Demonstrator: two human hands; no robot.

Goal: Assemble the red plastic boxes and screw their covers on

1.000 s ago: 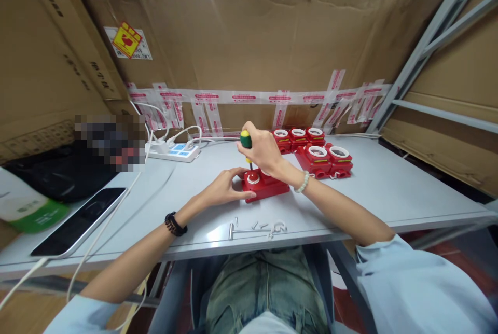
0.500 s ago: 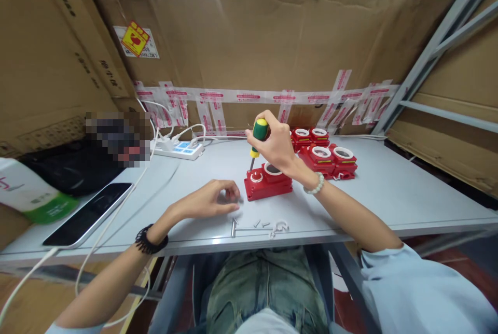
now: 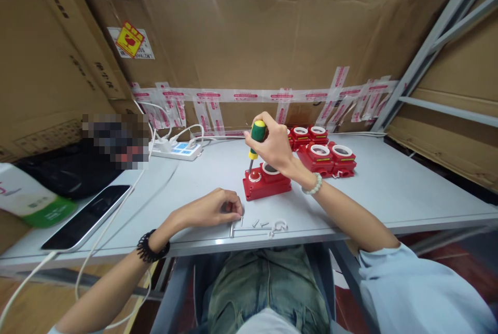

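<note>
Grey table (image 3: 389,189) boxed in by taped cardboard walls (image 3: 252,38), metal shelving frame (image 3: 436,43) at right. Right hand (image 3: 272,144) wrapped tight around green-yellow screwdriver (image 3: 254,139), tip down on red box (image 3: 266,182) mid-table. Left hand (image 3: 212,208) pinches a small screw (image 3: 241,218) at the near edge, beside loose screws (image 3: 260,224). More red boxes (image 3: 322,153) behind. Phone (image 3: 87,216), power strip (image 3: 173,151) at left.

No wording is reading clearly: the yellow-and-red sticker (image 3: 130,41) on the cardboard wall (image 3: 241,38), the red-printed tape (image 3: 249,97) and side-carton lettering (image 3: 83,77) are staying illegible.
</note>
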